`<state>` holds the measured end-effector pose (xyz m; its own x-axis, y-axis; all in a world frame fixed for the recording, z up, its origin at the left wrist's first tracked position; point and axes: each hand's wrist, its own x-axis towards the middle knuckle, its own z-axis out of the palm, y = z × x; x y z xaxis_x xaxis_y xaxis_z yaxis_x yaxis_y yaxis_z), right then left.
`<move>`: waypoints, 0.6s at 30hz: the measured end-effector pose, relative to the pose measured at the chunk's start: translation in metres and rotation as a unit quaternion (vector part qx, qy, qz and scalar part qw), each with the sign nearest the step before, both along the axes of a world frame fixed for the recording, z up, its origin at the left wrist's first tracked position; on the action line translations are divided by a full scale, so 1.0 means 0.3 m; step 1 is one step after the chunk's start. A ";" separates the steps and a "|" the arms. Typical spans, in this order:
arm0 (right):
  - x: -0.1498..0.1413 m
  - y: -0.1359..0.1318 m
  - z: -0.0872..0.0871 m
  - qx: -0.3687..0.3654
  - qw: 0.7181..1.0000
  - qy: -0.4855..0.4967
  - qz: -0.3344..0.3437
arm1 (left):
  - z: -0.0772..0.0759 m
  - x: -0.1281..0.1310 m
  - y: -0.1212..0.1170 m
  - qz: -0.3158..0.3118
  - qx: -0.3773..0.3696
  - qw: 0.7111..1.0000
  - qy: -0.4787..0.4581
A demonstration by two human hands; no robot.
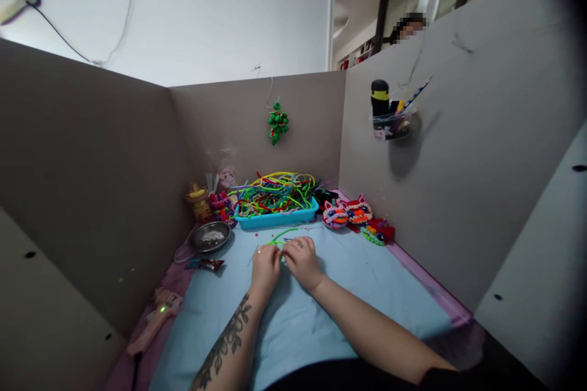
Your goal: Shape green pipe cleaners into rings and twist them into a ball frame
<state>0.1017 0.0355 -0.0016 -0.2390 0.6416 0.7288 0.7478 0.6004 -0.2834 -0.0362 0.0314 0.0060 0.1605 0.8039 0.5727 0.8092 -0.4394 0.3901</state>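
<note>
My left hand (266, 267) and my right hand (302, 261) meet over the blue cloth (367, 293), their fingers pinched together. Between the fingertips is a bright green pipe cleaner (288, 231), one end curving up and away to the right. A thin dark strand (251, 256) pokes out to the left of my left hand. What exactly lies within the fingers is hidden. Behind my hands stands a blue tray (275, 219) heaped with many-coloured pipe cleaners (279, 192). Close to my right fingers, a small dark object shows only in part.
Left are a metal dish (210, 237), a brown wrapper (211, 264) and a pink glue gun (156, 321) with a green light. Colourful pipe-cleaner figures (360, 214) sit at right. Grey partitions (257, 128) enclose the table; a cup of tools (389, 125) hangs right. A person's head shows beyond.
</note>
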 end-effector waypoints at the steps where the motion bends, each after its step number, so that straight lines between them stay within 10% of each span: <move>1: 0.002 0.001 -0.001 0.008 1.000 -0.001 0.000 | -0.002 -0.003 0.001 -0.003 0.001 1.000 -0.003; 18: -0.003 -0.001 -0.012 0.007 1.000 -0.006 -0.008 | 0.027 0.003 -0.025 -0.018 0.009 0.999 0.035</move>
